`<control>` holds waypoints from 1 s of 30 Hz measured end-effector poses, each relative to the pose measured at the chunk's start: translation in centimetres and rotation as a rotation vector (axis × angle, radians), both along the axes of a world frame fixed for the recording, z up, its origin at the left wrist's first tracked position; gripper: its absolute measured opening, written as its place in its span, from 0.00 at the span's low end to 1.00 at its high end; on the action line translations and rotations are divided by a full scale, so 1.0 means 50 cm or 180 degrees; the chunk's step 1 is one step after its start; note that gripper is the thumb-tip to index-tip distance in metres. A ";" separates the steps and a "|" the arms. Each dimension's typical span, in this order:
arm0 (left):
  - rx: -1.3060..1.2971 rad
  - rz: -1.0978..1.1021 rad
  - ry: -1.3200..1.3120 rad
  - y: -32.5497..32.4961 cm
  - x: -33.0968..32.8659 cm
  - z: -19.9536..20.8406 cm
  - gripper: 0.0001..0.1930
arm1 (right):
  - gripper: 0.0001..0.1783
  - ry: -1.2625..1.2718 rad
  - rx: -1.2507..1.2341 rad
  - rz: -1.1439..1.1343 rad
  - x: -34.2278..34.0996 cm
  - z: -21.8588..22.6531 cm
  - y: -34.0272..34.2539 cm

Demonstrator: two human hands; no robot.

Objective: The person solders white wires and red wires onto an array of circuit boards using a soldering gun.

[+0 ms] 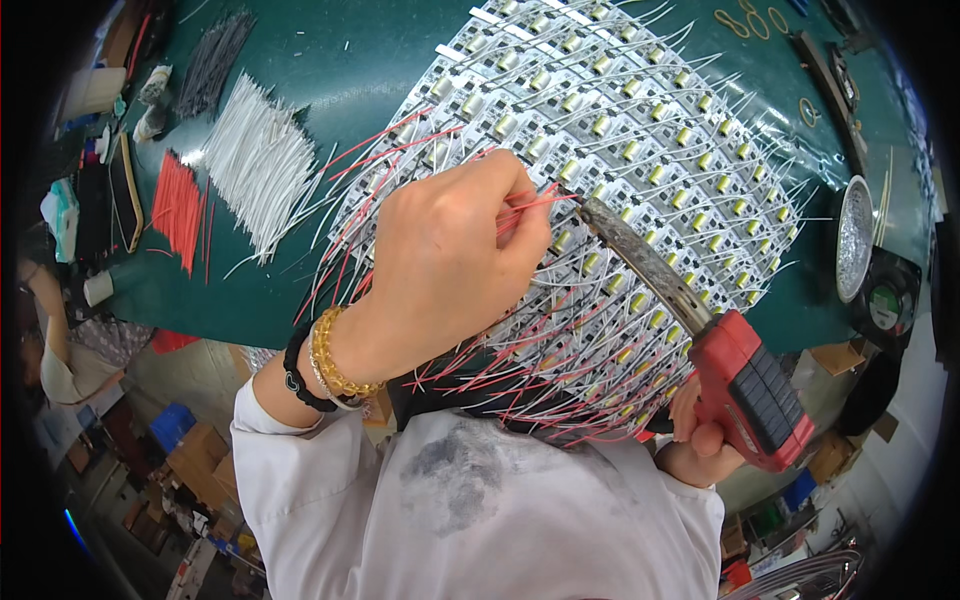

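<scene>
A large panel of small circuit boards (690,215) lies on the green table, with rows of pale yellow parts and many white wires standing off it. Red wires as well as white ones hang over its near edge. My left hand (440,250) is above the panel's left half, its fingers closed on a few thin red wires (540,200). In my right hand (697,425) is a red and black soldering gun (750,385). Its metal barrel reaches up-left across the boards, the tip close to the ends of the red wires. Whether tip and wire touch is hard to tell.
At left on the table (330,70) lie piles of white wires (255,165), red wires (178,210) and dark wires (213,65). A round metal dish (853,240) and a black fan (888,300) stand at the right edge. Rubber bands (755,22) lie at the far right.
</scene>
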State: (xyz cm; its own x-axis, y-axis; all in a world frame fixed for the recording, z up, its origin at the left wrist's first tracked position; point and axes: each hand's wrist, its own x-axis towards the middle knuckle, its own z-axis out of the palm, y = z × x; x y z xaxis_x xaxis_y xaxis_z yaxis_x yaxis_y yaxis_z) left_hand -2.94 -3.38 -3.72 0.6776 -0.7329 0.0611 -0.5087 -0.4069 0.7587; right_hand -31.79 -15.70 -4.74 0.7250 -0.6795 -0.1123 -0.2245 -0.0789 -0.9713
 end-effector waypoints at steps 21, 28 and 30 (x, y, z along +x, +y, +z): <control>-0.0042 -0.0012 -0.0028 0.000 0.003 -0.006 0.07 | 0.31 0.0279 -0.0400 -0.0123 0.069 0.059 0.015; -0.0215 0.0010 -0.0118 -0.001 0.000 -0.013 0.07 | 0.30 0.0181 -0.0548 -0.0847 0.083 0.037 0.029; -0.0046 -0.0008 -0.0037 0.000 0.001 -0.009 0.07 | 0.29 0.0106 -0.0117 -0.0722 0.076 0.039 0.024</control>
